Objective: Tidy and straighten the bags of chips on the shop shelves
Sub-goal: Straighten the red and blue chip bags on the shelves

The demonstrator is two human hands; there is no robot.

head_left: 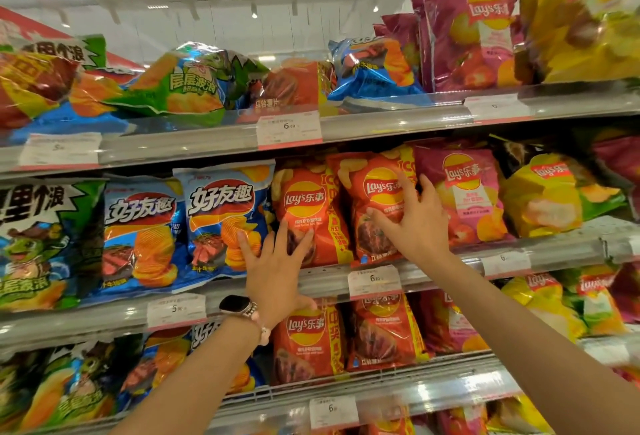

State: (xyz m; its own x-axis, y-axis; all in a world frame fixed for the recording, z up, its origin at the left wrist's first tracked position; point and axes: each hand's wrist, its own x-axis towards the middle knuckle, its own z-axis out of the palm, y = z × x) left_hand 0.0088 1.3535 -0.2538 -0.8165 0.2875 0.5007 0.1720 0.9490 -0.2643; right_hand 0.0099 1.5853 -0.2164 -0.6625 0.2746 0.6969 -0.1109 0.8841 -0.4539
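At the middle shelf (332,279), the left hand (277,272), a watch (236,305) on its wrist, lies flat with fingers spread on a red chip bag (304,192), its grip released. The right hand (417,220) presses splayed fingers on the tilted red bag (372,171) beside it, grasping nothing. Farther up, bags lie toppled on the top shelf (398,123).

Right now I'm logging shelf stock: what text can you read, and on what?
"Lay's乐事": red bag under left hand
"Lay's乐事": red bag under right hand
"好友趣": blue bag
"6": price tag
"5": price tag
Small print: too blurred.
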